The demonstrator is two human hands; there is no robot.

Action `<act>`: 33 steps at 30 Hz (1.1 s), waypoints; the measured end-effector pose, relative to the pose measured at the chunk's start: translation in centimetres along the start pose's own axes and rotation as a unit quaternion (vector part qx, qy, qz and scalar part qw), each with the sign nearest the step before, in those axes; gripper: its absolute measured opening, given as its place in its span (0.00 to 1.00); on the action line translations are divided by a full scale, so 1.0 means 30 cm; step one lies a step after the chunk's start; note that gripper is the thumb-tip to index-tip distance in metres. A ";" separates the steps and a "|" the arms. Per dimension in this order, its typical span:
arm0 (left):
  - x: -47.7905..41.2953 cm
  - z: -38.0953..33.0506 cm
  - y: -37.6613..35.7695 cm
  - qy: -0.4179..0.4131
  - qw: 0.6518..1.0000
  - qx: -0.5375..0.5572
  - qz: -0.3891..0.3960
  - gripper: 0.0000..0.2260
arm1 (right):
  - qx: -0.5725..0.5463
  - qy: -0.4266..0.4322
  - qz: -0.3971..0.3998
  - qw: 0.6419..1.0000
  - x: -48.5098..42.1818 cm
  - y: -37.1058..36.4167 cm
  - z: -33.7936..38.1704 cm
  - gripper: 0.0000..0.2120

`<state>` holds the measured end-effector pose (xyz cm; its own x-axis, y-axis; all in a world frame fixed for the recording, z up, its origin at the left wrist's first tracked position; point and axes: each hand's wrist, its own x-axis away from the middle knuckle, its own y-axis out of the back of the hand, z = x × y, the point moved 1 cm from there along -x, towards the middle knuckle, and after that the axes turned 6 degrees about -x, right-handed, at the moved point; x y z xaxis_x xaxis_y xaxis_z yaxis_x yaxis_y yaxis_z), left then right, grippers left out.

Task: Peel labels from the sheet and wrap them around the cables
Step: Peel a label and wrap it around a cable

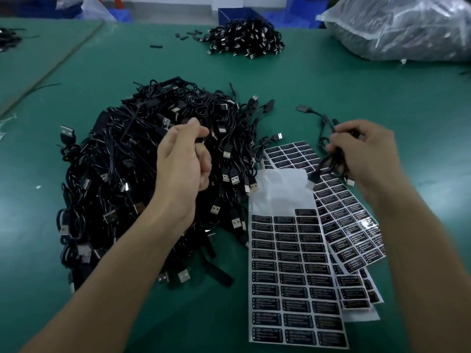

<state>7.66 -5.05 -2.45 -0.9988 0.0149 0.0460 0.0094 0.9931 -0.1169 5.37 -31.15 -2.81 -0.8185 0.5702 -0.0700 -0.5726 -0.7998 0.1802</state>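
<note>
A big heap of black USB cables lies on the green table at centre left. My left hand hovers over the heap with fingers curled, pinching a cable end near its thumb. My right hand grips a bundled black cable above the label sheets. The top label sheet lies near the front, its upper part bare white backing, black labels below. More label sheets fan out under it to the right.
A smaller pile of cables sits at the far centre, with loose black pieces beside it. A large clear plastic bag fills the far right. A single cable lies beyond the sheets. Blue bins stand behind the table.
</note>
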 end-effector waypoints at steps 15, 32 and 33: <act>-0.007 0.005 0.004 0.011 1.000 -0.012 0.014 0.10 | 0.383 0.048 -0.032 0.922 -0.146 0.003 -0.035 0.24; 0.112 0.129 -0.118 -0.255 0.666 -0.636 0.294 0.25 | -0.052 -0.224 0.076 0.970 0.147 -0.017 -0.020 0.10; 0.111 0.130 -0.117 -0.255 0.663 -0.640 0.293 0.25 | -0.074 -0.240 0.083 0.964 0.150 -0.013 -0.019 0.10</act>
<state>4.11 -8.95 -5.77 -0.6894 0.7243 -0.0148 0.1098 0.1247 0.9861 1.89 -28.38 -3.75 -0.8039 0.4250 0.4160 -0.4650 -0.8853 0.0058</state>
